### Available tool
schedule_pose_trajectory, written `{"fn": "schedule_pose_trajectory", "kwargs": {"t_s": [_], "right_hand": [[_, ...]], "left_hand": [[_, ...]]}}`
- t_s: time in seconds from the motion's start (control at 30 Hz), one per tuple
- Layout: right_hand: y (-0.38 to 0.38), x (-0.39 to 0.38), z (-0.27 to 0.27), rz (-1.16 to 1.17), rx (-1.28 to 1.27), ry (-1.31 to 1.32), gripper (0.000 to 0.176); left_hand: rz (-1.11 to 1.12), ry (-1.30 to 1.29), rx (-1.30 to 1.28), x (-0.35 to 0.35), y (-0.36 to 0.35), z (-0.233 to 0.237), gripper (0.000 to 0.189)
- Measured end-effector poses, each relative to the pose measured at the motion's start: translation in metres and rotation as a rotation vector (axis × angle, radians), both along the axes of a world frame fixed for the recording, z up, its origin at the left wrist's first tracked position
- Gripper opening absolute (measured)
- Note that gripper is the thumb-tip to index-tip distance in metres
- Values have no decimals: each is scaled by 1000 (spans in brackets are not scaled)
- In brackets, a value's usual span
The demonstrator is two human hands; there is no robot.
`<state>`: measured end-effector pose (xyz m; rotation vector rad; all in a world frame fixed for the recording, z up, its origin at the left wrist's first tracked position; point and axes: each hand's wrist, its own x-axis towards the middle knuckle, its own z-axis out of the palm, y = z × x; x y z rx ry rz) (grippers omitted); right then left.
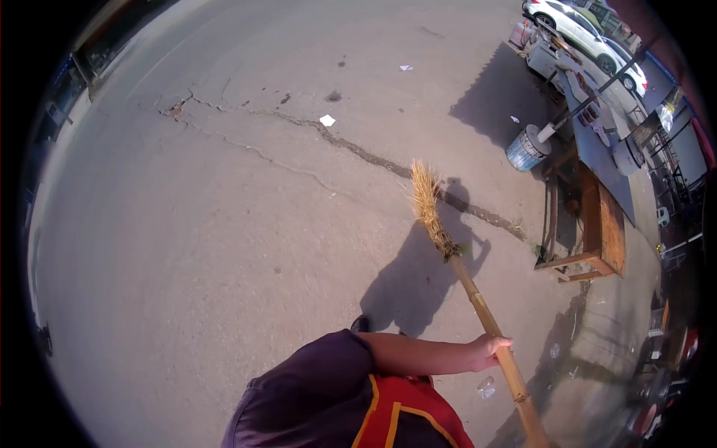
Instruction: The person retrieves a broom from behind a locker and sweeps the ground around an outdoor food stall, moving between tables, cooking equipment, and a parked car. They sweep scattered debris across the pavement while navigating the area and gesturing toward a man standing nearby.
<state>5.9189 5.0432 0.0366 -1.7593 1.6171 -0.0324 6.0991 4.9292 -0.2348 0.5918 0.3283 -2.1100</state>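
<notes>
A long-handled straw broom (427, 201) slants from the middle of the view down to the bottom right. My left hand (489, 352) is wrapped round its bamboo handle, with the forearm reaching across from the left. The bristles point up and away from me, above or against the grey pavement near a long crack (366, 153). Where the handle's lower end leaves the view, my right hand does not show. A white scrap (327, 119) lies beside the crack, and another white scrap (405, 68) lies farther off.
On the right stand a wooden frame table (603, 224), a blue and white bucket (528, 148) holding a pole, and a cluttered stall. White cars (575, 26) are behind. Clear plastic litter (486, 387) lies right of my hand's forearm. My shadow falls ahead.
</notes>
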Motion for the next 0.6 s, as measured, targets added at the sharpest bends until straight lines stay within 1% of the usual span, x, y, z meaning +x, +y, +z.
{"fn": "schedule_pose_trajectory", "kwargs": {"t_s": [0.07,0.13,0.17,0.2,0.23,0.27,0.3,0.33,0.37,0.4,0.43,0.47,0.5,0.53,0.57,0.6], "right_hand": [[-59,26,-51,-13,87,-62,30],[-120,57,-103,-21,160,-128,31],[-143,71,-118,-27,198,-161,31],[-169,134,-116,-128,311,-191,30],[-206,154,-140,37,276,-77,33],[-236,186,-153,202,169,-91,34],[-267,222,-163,369,56,-103,35],[-298,254,-175,437,60,-127,37],[-328,286,-186,502,65,-148,39],[-358,317,-194,565,91,-188,38],[-386,351,-199,621,113,-234,38],[-410,381,-203,685,111,-202,36],[-434,411,-206,747,108,-176,34],[-453,441,-209,775,89,-214,33],[-469,467,-213,808,71,-246,32],[-484,490,-218,802,90,-240,32]], "left_hand": [[109,-65,-45,65,-42,-15,19],[233,-153,44,135,-80,-43,17],[299,-178,59,171,-97,-63,17],[357,-206,72,207,-112,-80,16],[429,-206,145,247,-126,-83,16],[501,-202,219,284,-138,-87,15],[564,-164,195,321,-153,-117,14],[641,-240,292,358,-167,-114,12],[667,-277,252,395,-175,-115,14],[698,-273,246,431,-185,-139,11],[758,-309,267,463,-197,-140,11],[843,-346,381,491,-210,-131,11],[865,-325,421,520,-221,-129,12],[885,-324,454,547,-232,-138,12],[875,-377,466,572,-242,-145,12],[879,-389,501,599,-256,-166,11]]}}
